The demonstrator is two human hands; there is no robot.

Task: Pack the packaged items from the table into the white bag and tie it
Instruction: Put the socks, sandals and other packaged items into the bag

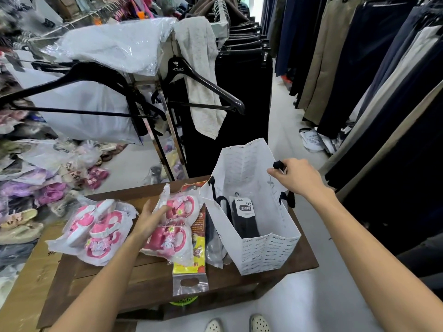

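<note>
brown wooden table (148,281) is the landmark, everything given rel. to it. white bag (266,250) stands upright on table's right end, mouth open, dark handles; a black sock pack w/ a white label (244,218) stands inside it. pink shoe pack (96,232) in clear plastic lies on table's left part. second pink shoe pack (177,224) sits mid-table, just left of the bag, lying on a long yellow/red packet (191,259) whose clear hang tab reaches table's front edge. clear packet w/ dark contents (215,248) is wedged btwn that and the bag. right hand (299,178) over table's right end, fingers pinching the bag's far handle at the rim. left hand (151,219) mid-table, fingers spread, gripping the second pack.
</note>
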